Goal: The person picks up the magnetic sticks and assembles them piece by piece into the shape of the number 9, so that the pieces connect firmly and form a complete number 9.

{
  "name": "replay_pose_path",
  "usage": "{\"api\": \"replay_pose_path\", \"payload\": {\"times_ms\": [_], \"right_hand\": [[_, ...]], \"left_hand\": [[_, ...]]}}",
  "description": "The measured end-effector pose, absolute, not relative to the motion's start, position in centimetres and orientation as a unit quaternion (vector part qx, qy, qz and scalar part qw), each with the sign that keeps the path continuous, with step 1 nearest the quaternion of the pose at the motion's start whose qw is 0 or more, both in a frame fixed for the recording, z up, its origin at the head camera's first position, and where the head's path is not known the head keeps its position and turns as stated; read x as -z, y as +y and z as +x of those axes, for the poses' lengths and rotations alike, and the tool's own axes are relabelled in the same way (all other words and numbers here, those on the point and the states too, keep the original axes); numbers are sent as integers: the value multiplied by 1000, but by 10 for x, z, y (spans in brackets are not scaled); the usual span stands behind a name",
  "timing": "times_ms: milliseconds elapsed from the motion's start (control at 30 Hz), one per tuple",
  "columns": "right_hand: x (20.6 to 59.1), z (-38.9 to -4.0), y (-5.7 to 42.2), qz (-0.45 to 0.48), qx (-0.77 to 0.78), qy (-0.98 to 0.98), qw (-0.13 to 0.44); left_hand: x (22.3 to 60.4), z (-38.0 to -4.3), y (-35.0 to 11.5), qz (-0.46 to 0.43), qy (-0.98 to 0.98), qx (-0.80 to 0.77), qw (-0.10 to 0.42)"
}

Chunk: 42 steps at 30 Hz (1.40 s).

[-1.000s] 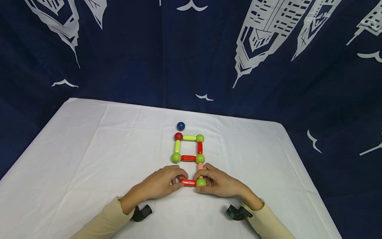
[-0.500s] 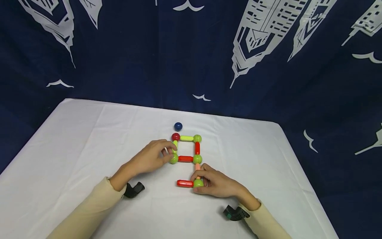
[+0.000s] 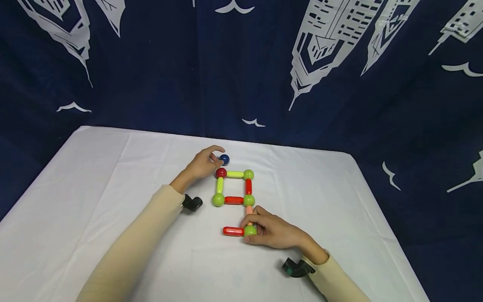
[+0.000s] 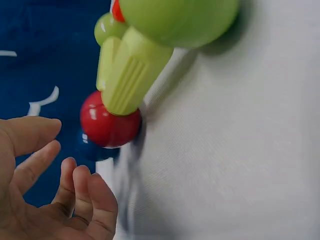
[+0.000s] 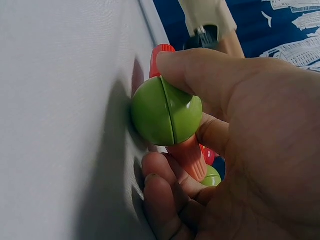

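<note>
My left hand reaches to the dark blue ball at the back, thumb and fingers spread around its left side. In the left wrist view those fingers are apart, and the blue ball is partly hidden behind a red ball. With thumb and fingers my right hand holds the front green ball. A red stick extends left from that ball, and a salmon stick joins it to the green ball at the square's front right corner.
Behind the right hand lies a square of balls and sticks: a red ball, green balls, yellow-green sticks and red sticks. A white cloth covers the table; a navy printed curtain hangs beyond its back edge.
My left hand has left the front red stick, passed over the square's left side and moved back to the blue ball. My right hand stays at the front green ball.
</note>
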State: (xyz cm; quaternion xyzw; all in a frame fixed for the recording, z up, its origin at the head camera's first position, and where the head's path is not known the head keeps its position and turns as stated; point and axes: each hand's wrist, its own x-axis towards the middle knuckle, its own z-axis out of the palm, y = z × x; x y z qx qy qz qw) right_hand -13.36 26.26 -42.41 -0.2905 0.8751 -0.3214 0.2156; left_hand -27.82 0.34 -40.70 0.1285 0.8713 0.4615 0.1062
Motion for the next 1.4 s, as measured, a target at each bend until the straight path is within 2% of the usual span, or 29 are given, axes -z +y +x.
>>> {"api": "replay_pose_path", "payload": {"times_ms": [267,667,800,1000,1233,1400], "right_hand": [[424,-134,262,-290,320,876,215],[422,-132,265,-296,314,879,203],[423,-132,264,-296,314,880,199],[424,-133,261,-299,320,876,204],[422,-135,261,-300,319,878,194],[424,-134,260,-297,324,878,191]], "left_hand": [[417,-293,15,94,874,-454,143],[422,-291,16,68,867,-475,135],[425,-288,12,76,869,-475,117],[424,-274,-5,101,864,-485,91],[399,-251,-30,156,868,-466,70],[398,-222,-49,221,860,-452,86]]}}
